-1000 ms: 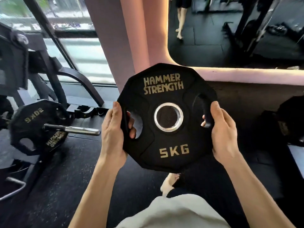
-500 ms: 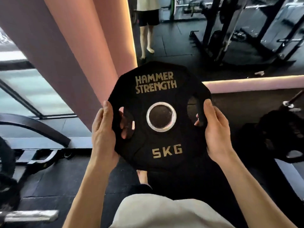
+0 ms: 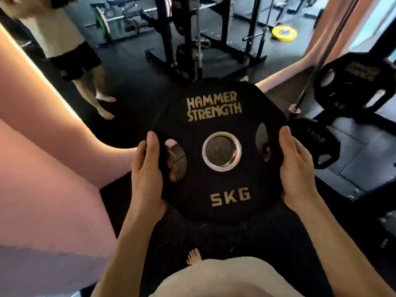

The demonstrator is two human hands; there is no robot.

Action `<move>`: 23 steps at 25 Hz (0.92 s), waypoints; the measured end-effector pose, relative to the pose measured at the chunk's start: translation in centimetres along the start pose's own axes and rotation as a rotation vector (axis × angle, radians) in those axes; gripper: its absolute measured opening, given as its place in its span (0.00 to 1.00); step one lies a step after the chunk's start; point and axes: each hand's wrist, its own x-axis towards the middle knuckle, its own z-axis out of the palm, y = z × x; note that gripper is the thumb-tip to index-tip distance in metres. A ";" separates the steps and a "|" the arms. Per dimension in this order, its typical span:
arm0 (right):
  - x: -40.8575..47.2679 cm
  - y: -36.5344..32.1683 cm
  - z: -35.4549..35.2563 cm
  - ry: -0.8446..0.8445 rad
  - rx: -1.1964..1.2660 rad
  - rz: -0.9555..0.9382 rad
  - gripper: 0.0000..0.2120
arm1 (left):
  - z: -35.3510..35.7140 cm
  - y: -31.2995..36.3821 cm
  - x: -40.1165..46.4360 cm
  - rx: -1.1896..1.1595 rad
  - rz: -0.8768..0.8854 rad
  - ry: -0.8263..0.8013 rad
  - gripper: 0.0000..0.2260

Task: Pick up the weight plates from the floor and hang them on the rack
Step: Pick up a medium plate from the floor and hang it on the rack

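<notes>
The person is holding the 5KG plate [image 3: 220, 151] upright in front of the chest, off the floor, with both hands: the left hand [image 3: 147, 172] is wrapping its fingers through the plate's left grip slot, and the right hand [image 3: 296, 166] is curling around the right edge with fingertips showing in the right slot. Compared with 1 second ago, the grip is looking unchanged, but the surroundings are shifting: the loaded bar that was left of the 5KG plate is gone from view, and 2 black plates are now appearing right of it, an upper plate [image 3: 353, 86] beside a slanted steel bar [image 3: 308, 82] and a lower plate [image 3: 317, 142] just beside the right hand. This suggests the person is turning toward the storage rack.
</notes>
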 end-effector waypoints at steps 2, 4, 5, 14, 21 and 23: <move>1.8 -0.6 0.2 0.115 -0.019 -0.023 0.48 | 2.0 0.7 4.2 0.013 -0.042 -0.121 0.16; 3.4 -1.1 -0.3 0.255 -0.025 -0.048 0.48 | 4.7 0.9 7.4 0.016 -0.084 -0.243 0.15; 4.0 -1.3 -0.7 0.311 -0.023 -0.050 0.47 | 6.1 0.9 8.6 0.014 -0.098 -0.287 0.15; 11.6 -4.2 -7.4 0.701 0.014 -0.168 0.39 | 21.7 0.1 18.0 0.049 -0.096 -0.643 0.16; 18.7 -8.7 -13.1 0.835 -0.025 -0.308 0.27 | 33.5 0.5 22.1 -0.021 -0.043 -0.798 0.20; 20.5 -10.2 -14.2 0.864 -0.033 -0.334 0.22 | 36.4 0.9 23.2 -0.056 -0.011 -0.842 0.23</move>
